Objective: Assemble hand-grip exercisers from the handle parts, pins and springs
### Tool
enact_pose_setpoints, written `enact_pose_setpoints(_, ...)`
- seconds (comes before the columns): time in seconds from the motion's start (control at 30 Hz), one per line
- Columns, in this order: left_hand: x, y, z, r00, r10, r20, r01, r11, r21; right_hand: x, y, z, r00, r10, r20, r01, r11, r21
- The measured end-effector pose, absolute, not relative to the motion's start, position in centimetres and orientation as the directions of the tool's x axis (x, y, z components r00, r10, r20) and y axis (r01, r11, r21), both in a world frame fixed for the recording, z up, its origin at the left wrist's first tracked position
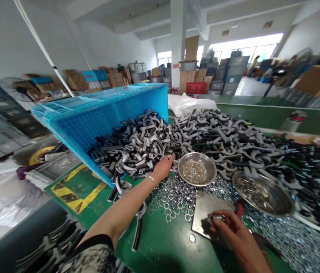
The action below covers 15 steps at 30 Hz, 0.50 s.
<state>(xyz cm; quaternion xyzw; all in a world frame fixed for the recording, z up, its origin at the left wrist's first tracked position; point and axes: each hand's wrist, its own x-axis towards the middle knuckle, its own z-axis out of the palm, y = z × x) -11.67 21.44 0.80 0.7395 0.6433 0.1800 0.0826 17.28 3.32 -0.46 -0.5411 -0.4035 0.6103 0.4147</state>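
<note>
My left hand [163, 167] reaches far forward to the edge of a heap of dark curved plastic parts [137, 146] spilling out of a tipped blue crate [103, 113]; its fingers are stretched toward the parts and touch them. My right hand [229, 227] rests on a flat grey metal plate [205, 214] on the green table, fingers pinched on a small shiny metal piece [217, 217]. Between the hands lie several loose silver rings [174, 197] and a round steel bowl of small metal bits [196, 169].
A second steel bowl [263, 193] sits to the right amid more rings. A larger pile of dark curved parts [228, 138] covers the table's far side. A dark plier-like tool [138, 223] lies under my left forearm. Yellow-black hazard tape [77, 189] marks the table's left corner. Stacked boxes stand behind.
</note>
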Motion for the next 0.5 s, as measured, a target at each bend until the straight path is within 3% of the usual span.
enact_pose_setpoints(0.03,-11.9,21.0,1.2,0.117,0.981,0.155,0.911,-0.168,0.376,17.2,3.3,-0.4,-0.035,0.945,-0.324,-0.112,-0.326,-0.939)
enact_pose_setpoints(0.1,-12.2,19.0,2.1,0.119,0.983,0.138,0.818,-0.176,0.547,17.3,3.1,-0.3,0.023,0.947,-0.321,-0.181,-0.312,-0.933)
enact_pose_setpoints(0.17,-12.1,15.5,2.3,0.121,0.991,0.056,0.479,-0.108,0.871,17.7,2.8,-0.4,0.055,0.944,-0.326,-0.216,-0.308,-0.927)
enact_pose_setpoints(0.2,-11.6,13.3,2.1,0.158,0.987,-0.013,0.245,-0.026,0.969,17.8,2.6,-0.5,0.057,0.941,-0.333,-0.222,-0.313,-0.923)
enact_pose_setpoints(0.23,-10.9,10.9,1.7,0.213,0.974,-0.083,0.073,0.069,0.995,17.8,2.3,-0.6,0.055,0.94,-0.337,-0.222,-0.318,-0.922)
enact_pose_setpoints(0.3,-8.5,6.3,0.3,0.298,0.94,-0.166,-0.087,0.2,0.976,17.6,1.8,-0.9,0.037,0.941,-0.337,-0.21,-0.322,-0.923)
enact_pose_setpoints(0.5,-1.5,0.3,-2.3,0.217,0.959,-0.181,-0.058,0.198,0.978,16.0,-0.4,-0.8,0.041,0.969,-0.242,-0.15,-0.234,-0.961)
